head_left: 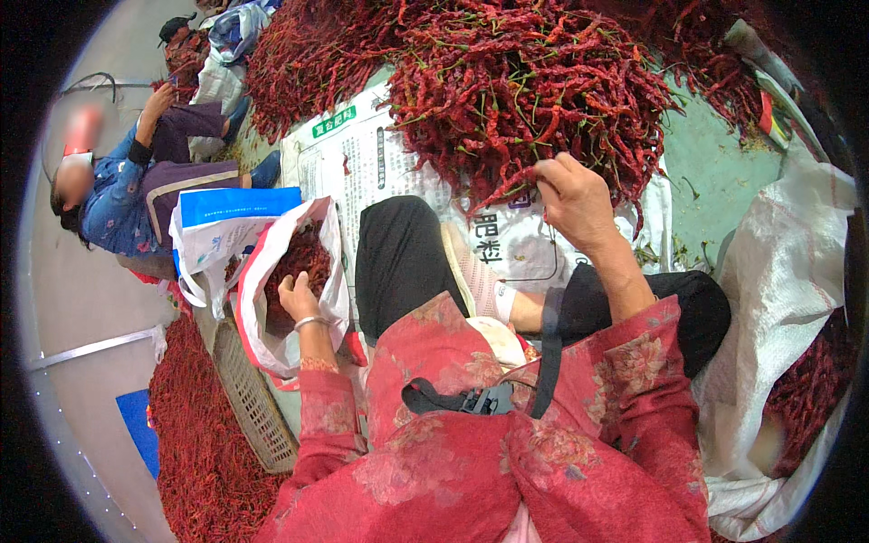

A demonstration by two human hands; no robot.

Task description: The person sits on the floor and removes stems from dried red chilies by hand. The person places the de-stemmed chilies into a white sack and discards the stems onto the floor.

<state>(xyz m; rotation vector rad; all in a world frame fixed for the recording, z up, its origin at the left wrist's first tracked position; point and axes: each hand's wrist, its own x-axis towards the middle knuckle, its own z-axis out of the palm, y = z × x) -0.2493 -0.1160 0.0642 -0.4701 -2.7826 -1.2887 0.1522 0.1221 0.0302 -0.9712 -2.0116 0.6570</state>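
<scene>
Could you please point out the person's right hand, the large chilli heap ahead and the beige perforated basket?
Right hand (577, 201): head view, on the back of the hand.
Chilli heap (534, 100): head view, middle of the pile.
Beige perforated basket (252, 398): head view, on its wall.

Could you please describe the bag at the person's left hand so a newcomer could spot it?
From the large chilli heap at the top, go down and left to the left hand. It is at the mouth of an open white bag with chillies inside, whose red stripe distinguishes it from the neighbouring blue-banded bag.
</scene>
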